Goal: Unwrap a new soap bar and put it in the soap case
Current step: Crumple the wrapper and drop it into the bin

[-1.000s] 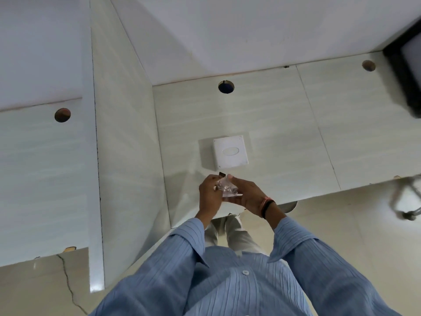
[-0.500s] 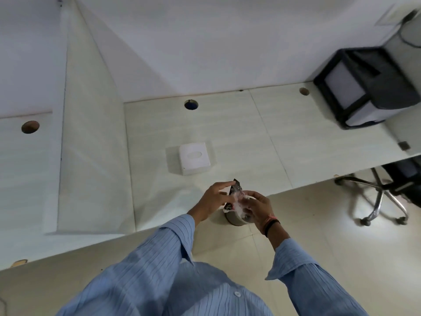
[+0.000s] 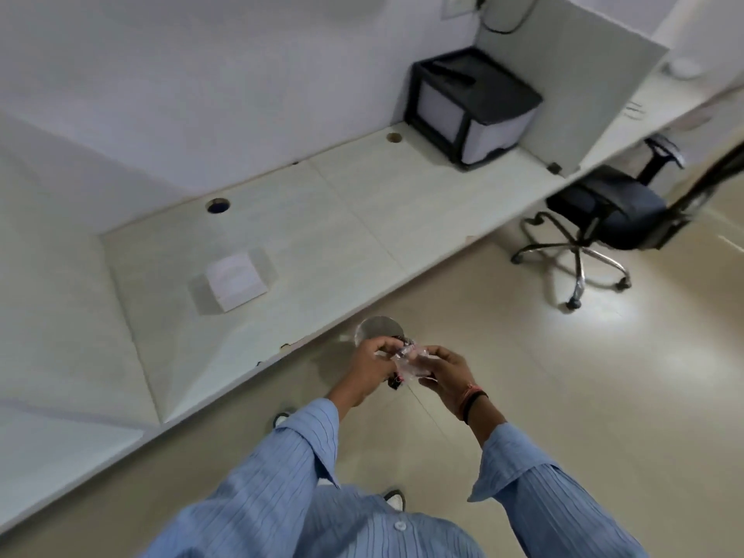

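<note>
Holding the crinkly wrapper (image 3: 410, 362) over the bin (image 3: 379, 330), both hands' fingers pinch it. The white soap case (image 3: 235, 280) waits on the surface (image 3: 362, 219). Best drop the wrapper straight in.

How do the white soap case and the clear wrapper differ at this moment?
The soap case lies flat on the desk, untouched; the wrapper is held over the floor between the left hand and right hand. The case is opaque, white and boxy; the wrapper is transparent and crumpled.
</note>
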`<action>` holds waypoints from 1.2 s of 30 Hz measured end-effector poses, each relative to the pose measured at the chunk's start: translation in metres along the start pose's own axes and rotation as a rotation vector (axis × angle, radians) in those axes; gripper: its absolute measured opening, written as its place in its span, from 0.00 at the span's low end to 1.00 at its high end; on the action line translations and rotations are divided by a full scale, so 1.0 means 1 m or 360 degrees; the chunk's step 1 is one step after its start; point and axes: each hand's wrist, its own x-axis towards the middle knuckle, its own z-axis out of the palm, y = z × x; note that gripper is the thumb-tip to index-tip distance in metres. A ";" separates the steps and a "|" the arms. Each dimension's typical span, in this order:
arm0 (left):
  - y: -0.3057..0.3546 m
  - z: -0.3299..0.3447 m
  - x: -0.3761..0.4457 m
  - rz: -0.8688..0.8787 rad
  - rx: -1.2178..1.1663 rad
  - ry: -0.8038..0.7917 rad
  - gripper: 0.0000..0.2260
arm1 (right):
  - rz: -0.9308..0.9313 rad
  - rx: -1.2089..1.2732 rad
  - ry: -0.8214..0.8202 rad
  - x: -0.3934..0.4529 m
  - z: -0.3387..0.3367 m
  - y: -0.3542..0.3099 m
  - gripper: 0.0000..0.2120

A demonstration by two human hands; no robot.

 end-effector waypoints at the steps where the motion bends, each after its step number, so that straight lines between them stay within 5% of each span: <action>1: 0.001 0.011 0.000 0.0015 0.0015 0.0020 0.12 | 0.0034 0.0032 -0.0029 -0.003 -0.013 0.002 0.04; 8: 0.016 0.050 0.016 0.0035 0.0067 0.0032 0.05 | 0.0238 0.0536 -0.0166 -0.006 -0.066 0.008 0.15; 15: 0.020 0.066 0.056 0.0059 0.0139 -0.0048 0.06 | 0.0106 0.0878 -0.0059 0.014 -0.078 0.002 0.19; 20: 0.024 0.071 0.085 -0.0073 0.0030 -0.0156 0.05 | -0.0062 0.0650 0.0094 0.039 -0.082 -0.012 0.04; 25: 0.030 0.073 0.106 -0.0302 -0.0308 -0.0158 0.08 | -0.0023 0.0442 0.0246 0.069 -0.085 -0.012 0.06; 36: -0.020 0.079 0.185 -0.0487 -0.0029 -0.0140 0.14 | 0.0125 -0.0073 0.0272 0.165 -0.106 0.006 0.05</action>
